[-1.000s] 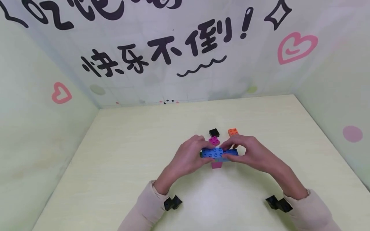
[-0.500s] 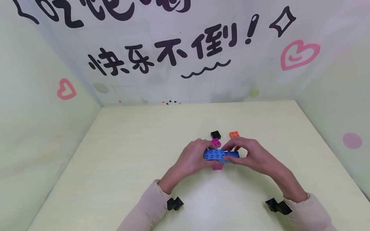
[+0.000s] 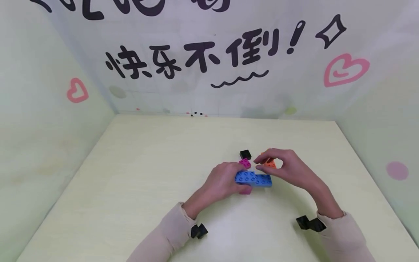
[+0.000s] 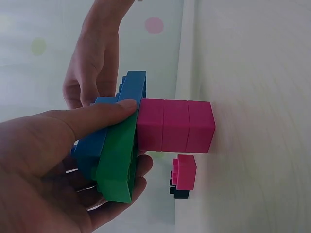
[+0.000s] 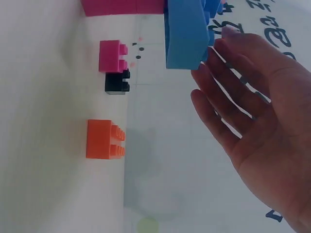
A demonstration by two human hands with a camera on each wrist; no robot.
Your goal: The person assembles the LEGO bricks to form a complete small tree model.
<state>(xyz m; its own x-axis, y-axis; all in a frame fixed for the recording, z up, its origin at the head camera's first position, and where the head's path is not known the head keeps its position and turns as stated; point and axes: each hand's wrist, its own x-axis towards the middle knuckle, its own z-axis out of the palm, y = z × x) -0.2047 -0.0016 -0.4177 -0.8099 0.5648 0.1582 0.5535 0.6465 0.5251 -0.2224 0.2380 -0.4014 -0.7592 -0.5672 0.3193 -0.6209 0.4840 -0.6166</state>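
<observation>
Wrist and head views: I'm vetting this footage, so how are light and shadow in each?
Head view: pale glare on the tabletop, soft shadow beside the right sleeve; left wrist view: dimmer, though the brick build keeps readable edges; right wrist view: hazy, with faint shadowing on the wall.

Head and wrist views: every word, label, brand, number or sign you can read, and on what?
"快乐不倒!": black lettering on the back wall.
Upper line, same wall: cut off by the frame, not fully readable.
Right wrist view, characters on the wall: partial, too small to read.
Bricks: no text visible.
</observation>
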